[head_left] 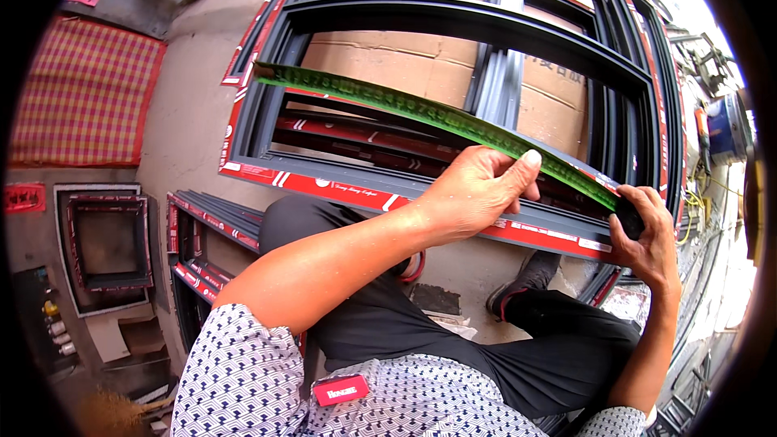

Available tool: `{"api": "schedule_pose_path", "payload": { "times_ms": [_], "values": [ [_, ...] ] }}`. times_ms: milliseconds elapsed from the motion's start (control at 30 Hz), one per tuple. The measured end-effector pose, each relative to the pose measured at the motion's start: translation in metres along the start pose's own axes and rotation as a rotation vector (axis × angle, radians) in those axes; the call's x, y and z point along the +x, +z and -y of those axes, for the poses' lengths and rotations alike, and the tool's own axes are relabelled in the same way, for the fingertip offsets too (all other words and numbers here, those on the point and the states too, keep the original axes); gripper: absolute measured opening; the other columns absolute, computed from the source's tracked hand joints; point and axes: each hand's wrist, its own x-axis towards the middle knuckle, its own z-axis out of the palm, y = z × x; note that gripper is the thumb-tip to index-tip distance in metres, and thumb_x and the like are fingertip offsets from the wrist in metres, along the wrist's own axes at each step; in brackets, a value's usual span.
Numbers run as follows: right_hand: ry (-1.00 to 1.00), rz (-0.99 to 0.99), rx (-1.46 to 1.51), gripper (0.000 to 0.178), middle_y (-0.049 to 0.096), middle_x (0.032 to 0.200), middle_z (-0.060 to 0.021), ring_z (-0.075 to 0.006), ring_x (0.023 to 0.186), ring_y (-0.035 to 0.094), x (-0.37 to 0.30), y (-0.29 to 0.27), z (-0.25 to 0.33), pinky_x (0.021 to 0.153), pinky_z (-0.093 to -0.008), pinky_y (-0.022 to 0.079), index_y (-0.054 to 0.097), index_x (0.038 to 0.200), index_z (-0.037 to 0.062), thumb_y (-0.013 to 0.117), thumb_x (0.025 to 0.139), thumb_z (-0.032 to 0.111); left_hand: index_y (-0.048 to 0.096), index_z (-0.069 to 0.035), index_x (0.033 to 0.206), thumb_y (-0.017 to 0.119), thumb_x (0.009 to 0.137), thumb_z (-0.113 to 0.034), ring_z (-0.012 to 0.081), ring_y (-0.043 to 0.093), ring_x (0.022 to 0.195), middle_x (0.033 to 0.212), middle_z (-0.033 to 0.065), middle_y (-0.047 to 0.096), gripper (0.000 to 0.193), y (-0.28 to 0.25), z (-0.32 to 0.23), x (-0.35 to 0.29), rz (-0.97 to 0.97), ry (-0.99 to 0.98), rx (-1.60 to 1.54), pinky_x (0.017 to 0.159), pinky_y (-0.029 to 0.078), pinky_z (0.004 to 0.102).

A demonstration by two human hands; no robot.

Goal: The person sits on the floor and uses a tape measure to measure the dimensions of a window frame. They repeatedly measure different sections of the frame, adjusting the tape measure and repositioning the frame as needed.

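A green tape measure blade is pulled out at a slant above a dark grey window frame with red protective film along its edges. My left hand pinches the blade's lower edge between thumb and fingers, partway along it. At the blade's right end, my right hand is wrapped around the black tape measure case, much of which the fingers hide. The blade's far end reaches the frame's left side; whether it is hooked there I cannot tell.
Cardboard and more frame bars show through the frame's openings. Below left stand several stacked frames beside my knee. A checked cloth hangs at the far left, above a leaning small frame. A blue bucket stands at the right.
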Motion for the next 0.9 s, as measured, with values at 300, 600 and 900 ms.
{"api": "schedule_pose_path", "payload": {
  "times_ms": [300, 600, 900],
  "values": [
    [0.008, -0.026, 0.054, 0.043, 0.064, 0.116, -0.0157, -0.0298, 0.107, 0.067, 0.001, -0.001, -0.006, 0.099, -0.0373, 0.053, 0.067, 0.129, -0.0036, 0.072, 0.087, 0.002, 0.078, -0.005, 0.092, 0.05, 0.116, -0.052, 0.0046, 0.056, 0.069, 0.072, -0.0029, 0.063, 0.059, 0.0, 0.009, 0.0, -0.008, 0.048, -0.079, 0.063, 0.043, 0.0239],
    [0.019, -0.121, -0.089, 0.046, 0.062, 0.13, -0.0138, -0.0281, 0.124, 0.061, -0.01, -0.033, -0.073, 0.112, -0.0377, 0.045, 0.065, 0.144, 0.0046, 0.064, 0.098, -0.001, 0.076, -0.001, 0.09, 0.048, 0.117, -0.046, 0.0057, 0.055, 0.069, 0.078, 0.001, 0.069, 0.06, -0.007, 0.005, 0.006, -0.099, 0.207, -0.151, 0.068, 0.049, 0.0249],
    [0.001, -0.21, -0.104, 0.031, 0.058, 0.133, -0.0111, -0.0225, 0.123, 0.06, -0.035, -0.05, -0.129, 0.108, -0.0328, 0.045, 0.067, 0.14, 0.0024, 0.061, 0.11, 0.004, 0.072, -0.002, 0.093, 0.045, 0.118, -0.045, 0.0047, 0.055, 0.068, 0.081, 0.002, 0.07, 0.057, -0.01, -0.003, 0.003, -0.169, 0.229, -0.242, 0.068, 0.049, 0.0234]
  ]
}}
